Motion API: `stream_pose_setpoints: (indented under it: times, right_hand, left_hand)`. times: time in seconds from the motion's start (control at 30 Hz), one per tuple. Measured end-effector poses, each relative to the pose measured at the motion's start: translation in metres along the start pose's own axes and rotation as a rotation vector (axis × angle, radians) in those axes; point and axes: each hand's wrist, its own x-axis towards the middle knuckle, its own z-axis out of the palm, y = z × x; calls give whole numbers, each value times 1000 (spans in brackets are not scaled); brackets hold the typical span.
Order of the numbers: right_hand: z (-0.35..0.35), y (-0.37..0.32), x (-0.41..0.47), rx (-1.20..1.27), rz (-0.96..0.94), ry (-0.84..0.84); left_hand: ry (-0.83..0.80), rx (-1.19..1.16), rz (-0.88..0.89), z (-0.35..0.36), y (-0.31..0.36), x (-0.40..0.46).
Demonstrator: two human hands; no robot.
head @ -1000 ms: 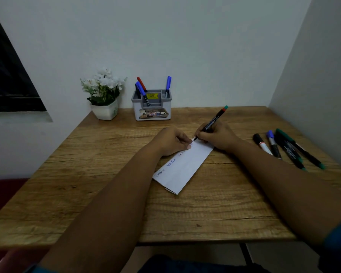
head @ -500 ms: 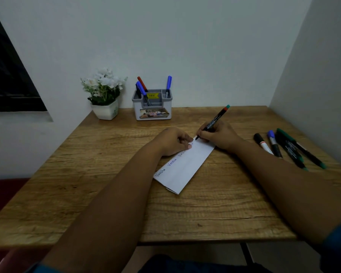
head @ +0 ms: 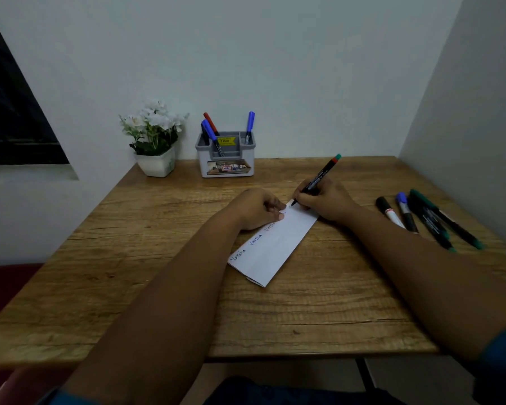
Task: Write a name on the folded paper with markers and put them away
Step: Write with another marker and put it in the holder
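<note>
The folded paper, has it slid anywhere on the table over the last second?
No. The folded paper lies at the same slant and the same spot on the table, no nearer the loose markers, while the left hand presses it.

Left hand (head: 259, 209): knuckles up, fingers curled, fingertips pressing down, forearm stretched forward.
Right hand (head: 323, 200): fingers pinched in a writing grip, wrist low, forearm angled inward.
</note>
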Motion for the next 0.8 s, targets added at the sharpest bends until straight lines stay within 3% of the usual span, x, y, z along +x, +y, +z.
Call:
stream_pose_setpoints:
  times: [0.8]
  right_hand:
    - [-1, -1, -1, 8, 24, 37]
  left_hand:
    - [-90, 47, -9, -2, -2, 7]
